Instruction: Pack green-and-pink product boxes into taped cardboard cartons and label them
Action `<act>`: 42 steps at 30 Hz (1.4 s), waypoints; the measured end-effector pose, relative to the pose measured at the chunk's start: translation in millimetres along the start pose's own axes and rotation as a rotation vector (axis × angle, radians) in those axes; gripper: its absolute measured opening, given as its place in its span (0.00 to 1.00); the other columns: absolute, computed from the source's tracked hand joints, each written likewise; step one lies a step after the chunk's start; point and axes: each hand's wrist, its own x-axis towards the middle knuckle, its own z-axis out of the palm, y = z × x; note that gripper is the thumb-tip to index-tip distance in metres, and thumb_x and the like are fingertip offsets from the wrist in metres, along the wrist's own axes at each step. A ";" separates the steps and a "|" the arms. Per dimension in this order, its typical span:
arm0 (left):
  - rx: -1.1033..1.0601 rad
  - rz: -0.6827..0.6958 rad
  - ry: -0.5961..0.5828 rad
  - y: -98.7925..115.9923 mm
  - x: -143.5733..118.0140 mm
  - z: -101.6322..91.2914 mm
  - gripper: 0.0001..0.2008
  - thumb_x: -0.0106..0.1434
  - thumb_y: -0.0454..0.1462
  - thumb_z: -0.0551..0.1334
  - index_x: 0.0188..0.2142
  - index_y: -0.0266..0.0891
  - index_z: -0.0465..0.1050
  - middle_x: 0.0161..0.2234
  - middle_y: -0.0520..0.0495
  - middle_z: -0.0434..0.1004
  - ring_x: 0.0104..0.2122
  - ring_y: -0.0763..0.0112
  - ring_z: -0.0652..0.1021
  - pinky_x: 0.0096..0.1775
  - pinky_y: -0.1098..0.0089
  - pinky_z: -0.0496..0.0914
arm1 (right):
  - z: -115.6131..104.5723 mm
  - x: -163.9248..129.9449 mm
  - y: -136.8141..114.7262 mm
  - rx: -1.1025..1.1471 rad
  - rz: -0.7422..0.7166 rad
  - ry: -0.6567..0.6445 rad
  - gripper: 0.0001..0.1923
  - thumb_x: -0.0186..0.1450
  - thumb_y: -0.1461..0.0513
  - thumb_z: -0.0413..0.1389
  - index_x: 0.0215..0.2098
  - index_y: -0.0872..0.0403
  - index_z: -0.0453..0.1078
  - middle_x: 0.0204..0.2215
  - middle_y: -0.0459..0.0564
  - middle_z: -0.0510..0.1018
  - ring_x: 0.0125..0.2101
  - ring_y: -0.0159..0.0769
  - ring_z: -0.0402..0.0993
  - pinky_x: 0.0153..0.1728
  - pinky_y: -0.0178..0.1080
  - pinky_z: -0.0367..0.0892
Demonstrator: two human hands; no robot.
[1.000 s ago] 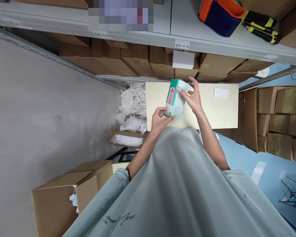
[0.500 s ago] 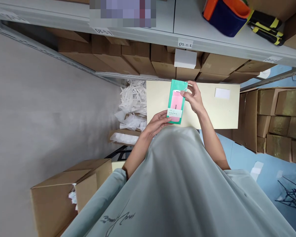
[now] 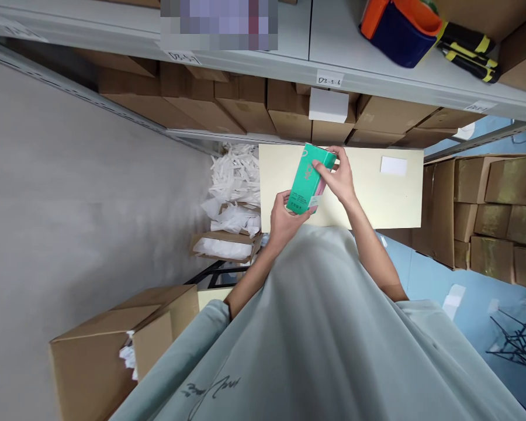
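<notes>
A small green product box [image 3: 305,180] with pink lettering is held tilted in front of me, above the cream tabletop [image 3: 377,202]. Its pink and white picture side partly shows on the right. My left hand [image 3: 284,219] grips the lower end, thumb along the bottom edge and fingers at the left side. At the upper right end my right hand [image 3: 339,178] holds it, the thumb on the green face and the other fingers behind. A white card [image 3: 393,165] lies on the tabletop to the right.
Shelving with cardboard boxes [image 3: 241,102] runs behind the table. On the upper shelf are an orange and blue holder [image 3: 401,35] and black-yellow tools [image 3: 471,52]. Shredded paper [image 3: 234,172] is to the left, an open carton [image 3: 114,345] lower left, stacked cartons [image 3: 499,204] right.
The green box has been turned in my hands, from its pink picture side to a green lettered side. My left hand has shifted its hold along the lower end.
</notes>
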 end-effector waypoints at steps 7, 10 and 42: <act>-0.399 -0.284 -0.259 -0.5 6.0 -24.7 0.28 0.56 0.51 0.83 0.49 0.44 0.77 0.52 0.43 0.86 0.55 0.55 0.86 0.49 0.58 0.86 | -18.0 -0.1 1.2 0.094 0.042 -0.042 0.34 0.68 0.31 0.62 0.60 0.42 0.67 0.60 0.52 0.77 0.55 0.46 0.79 0.50 0.48 0.84; -0.505 -0.427 -0.358 -5.4 14.9 -34.2 0.27 0.54 0.44 0.84 0.50 0.44 0.79 0.48 0.45 0.89 0.49 0.57 0.88 0.52 0.55 0.86 | -22.1 -3.5 -0.3 0.131 0.066 -0.071 0.37 0.66 0.28 0.62 0.60 0.40 0.66 0.59 0.51 0.78 0.54 0.44 0.80 0.49 0.49 0.85; -0.608 -0.565 -0.184 -30.7 8.6 5.3 0.15 0.64 0.49 0.68 0.44 0.44 0.75 0.34 0.49 0.84 0.34 0.63 0.84 0.44 0.61 0.80 | -13.9 -83.5 -25.1 -0.273 -0.034 -0.026 0.36 0.68 0.38 0.67 0.67 0.41 0.67 0.70 0.59 0.72 0.66 0.61 0.76 0.54 0.56 0.86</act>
